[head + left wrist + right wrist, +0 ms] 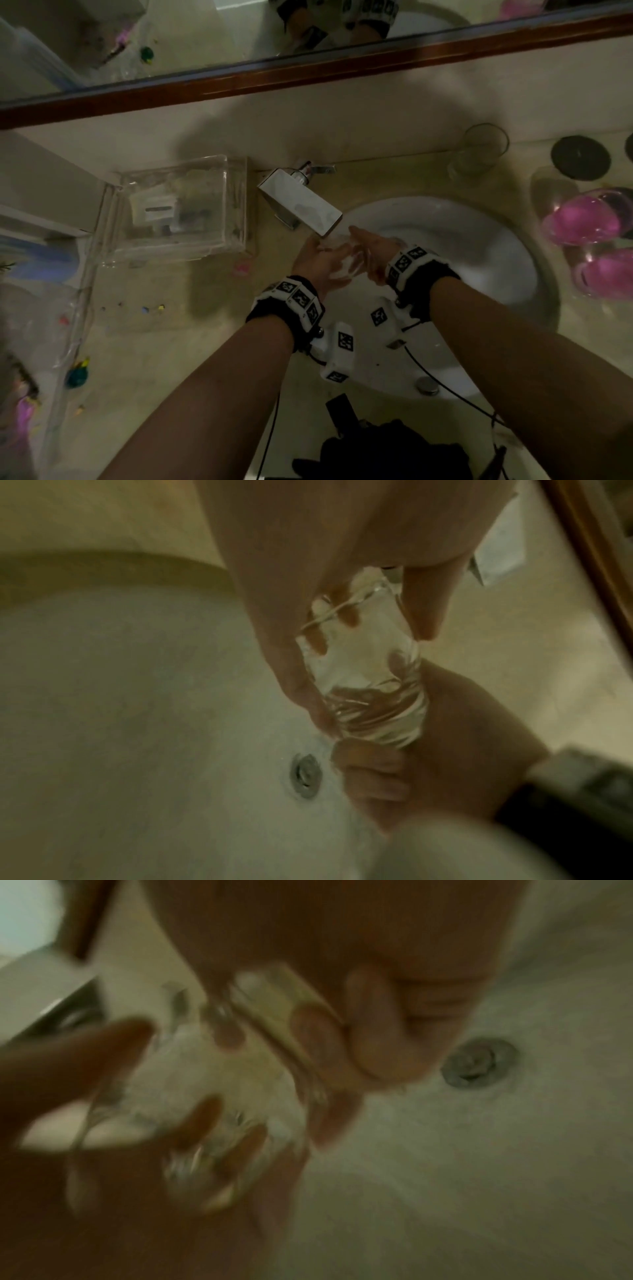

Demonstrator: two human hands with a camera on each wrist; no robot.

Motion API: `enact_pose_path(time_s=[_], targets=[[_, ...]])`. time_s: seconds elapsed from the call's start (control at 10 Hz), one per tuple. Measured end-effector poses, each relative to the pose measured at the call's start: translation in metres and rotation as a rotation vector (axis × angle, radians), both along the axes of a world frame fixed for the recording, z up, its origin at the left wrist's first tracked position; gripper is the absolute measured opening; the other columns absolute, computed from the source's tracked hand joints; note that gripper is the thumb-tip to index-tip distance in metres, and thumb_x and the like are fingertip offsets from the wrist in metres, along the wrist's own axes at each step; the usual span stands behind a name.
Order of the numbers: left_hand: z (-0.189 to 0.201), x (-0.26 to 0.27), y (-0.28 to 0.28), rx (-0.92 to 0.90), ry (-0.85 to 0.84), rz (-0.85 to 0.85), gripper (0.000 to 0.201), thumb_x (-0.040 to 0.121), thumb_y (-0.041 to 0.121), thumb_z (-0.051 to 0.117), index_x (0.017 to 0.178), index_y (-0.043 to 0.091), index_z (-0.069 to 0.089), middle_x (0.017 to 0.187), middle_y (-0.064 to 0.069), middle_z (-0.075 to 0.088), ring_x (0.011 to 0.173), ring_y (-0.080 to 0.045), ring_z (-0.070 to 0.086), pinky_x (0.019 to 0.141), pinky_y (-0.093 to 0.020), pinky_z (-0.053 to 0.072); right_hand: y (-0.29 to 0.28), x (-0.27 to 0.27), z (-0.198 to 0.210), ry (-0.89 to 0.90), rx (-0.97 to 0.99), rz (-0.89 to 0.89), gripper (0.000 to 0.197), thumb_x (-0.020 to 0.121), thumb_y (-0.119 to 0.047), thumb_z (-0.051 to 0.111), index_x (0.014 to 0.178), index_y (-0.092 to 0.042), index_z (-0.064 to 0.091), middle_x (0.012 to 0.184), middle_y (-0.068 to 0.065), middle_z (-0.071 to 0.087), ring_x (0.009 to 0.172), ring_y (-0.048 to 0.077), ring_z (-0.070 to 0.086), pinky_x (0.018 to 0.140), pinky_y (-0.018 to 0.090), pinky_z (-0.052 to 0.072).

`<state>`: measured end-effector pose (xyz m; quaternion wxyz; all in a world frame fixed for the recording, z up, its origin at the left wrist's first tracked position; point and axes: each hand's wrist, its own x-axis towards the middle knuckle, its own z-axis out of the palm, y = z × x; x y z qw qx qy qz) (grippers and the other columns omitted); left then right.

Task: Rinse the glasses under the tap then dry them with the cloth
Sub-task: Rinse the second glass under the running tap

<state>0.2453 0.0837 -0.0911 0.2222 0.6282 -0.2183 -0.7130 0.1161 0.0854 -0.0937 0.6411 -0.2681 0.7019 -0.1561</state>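
A clear glass [346, 261] is held over the white sink [479, 246], just below the spout of the square chrome tap [301, 202]. My left hand [327, 265] grips the glass from the left, and its fingers [423, 610] wrap the upper part of the glass [366, 685]. From the right, my right hand [368, 255] holds it and its fingers [373, 772] curl round the base. The right wrist view is blurred: the right hand's curled fingers [377, 1031] lie against the glass [205, 1102]. Another empty glass [479, 150] stands behind the sink.
Pink tumblers [582, 219] and a black round lid [580, 157] crowd the counter on the right. A clear plastic box [178, 209] sits left of the tap. The drain [304, 775] is below the hands. A dark bundle [383, 448] lies at the near edge.
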Motion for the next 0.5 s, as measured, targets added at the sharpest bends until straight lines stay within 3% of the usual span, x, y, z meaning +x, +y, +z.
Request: enact_pose_path(time_s=[0.1, 0.2, 0.3, 0.4, 0.5], targets=[[-0.006, 0.004, 0.001, -0.053, -0.037, -0.016, 0.039, 0.089, 0.012, 0.067, 0.117, 0.027, 0.044, 0.127, -0.004, 0.052, 0.111, -0.025, 0.056, 0.094, -0.051, 0.051, -0.006, 0.002, -0.002, -0.067, 0.129, -0.027, 0.053, 0.083, -0.068, 0.049, 0.064, -0.019, 0.049, 0.055, 0.001, 0.044, 0.045, 0.013, 0.034, 0.045, 0.016, 0.026], [-0.008, 0.007, -0.002, 0.011, -0.015, 0.050, 0.043, 0.091, 0.024, 0.066, 0.127, 0.025, 0.043, 0.129, -0.006, 0.052, 0.114, -0.027, 0.056, 0.079, -0.042, 0.056, -0.010, 0.015, 0.001, -0.045, 0.035, -0.057, 0.038, 0.094, -0.052, 0.046, 0.073, -0.020, 0.052, 0.067, 0.000, 0.052, 0.043, 0.010, 0.047, 0.040, 0.017, 0.032], [-0.001, 0.007, -0.003, 0.129, 0.013, 0.146, 0.049, 0.089, 0.046, 0.064, 0.131, 0.023, 0.050, 0.126, -0.009, 0.055, 0.108, -0.027, 0.058, 0.063, -0.034, 0.054, -0.011, 0.019, -0.001, -0.033, -0.128, 0.066, 0.023, 0.101, -0.025, 0.041, 0.078, -0.030, 0.044, 0.090, -0.002, 0.049, 0.056, -0.002, 0.047, 0.049, 0.018, 0.041], [-0.011, 0.009, -0.007, 0.124, 0.022, 0.164, 0.044, 0.092, 0.036, 0.061, 0.131, 0.021, 0.052, 0.128, -0.008, 0.056, 0.110, -0.027, 0.057, 0.062, -0.035, 0.051, -0.011, 0.020, 0.001, -0.088, -0.137, -0.025, 0.012, 0.100, -0.020, 0.043, 0.103, -0.022, 0.053, 0.105, 0.003, 0.046, 0.068, 0.006, 0.043, 0.063, 0.024, 0.041], [-0.017, 0.013, -0.008, -0.041, -0.039, 0.091, 0.046, 0.088, 0.018, 0.067, 0.128, 0.022, 0.045, 0.124, -0.005, 0.055, 0.102, -0.024, 0.058, 0.070, -0.039, 0.055, -0.012, 0.023, 0.002, -0.078, 0.056, -0.105, 0.040, 0.094, -0.045, 0.050, 0.107, -0.009, 0.060, 0.077, 0.004, 0.055, 0.053, 0.015, 0.044, 0.045, 0.020, 0.038]])
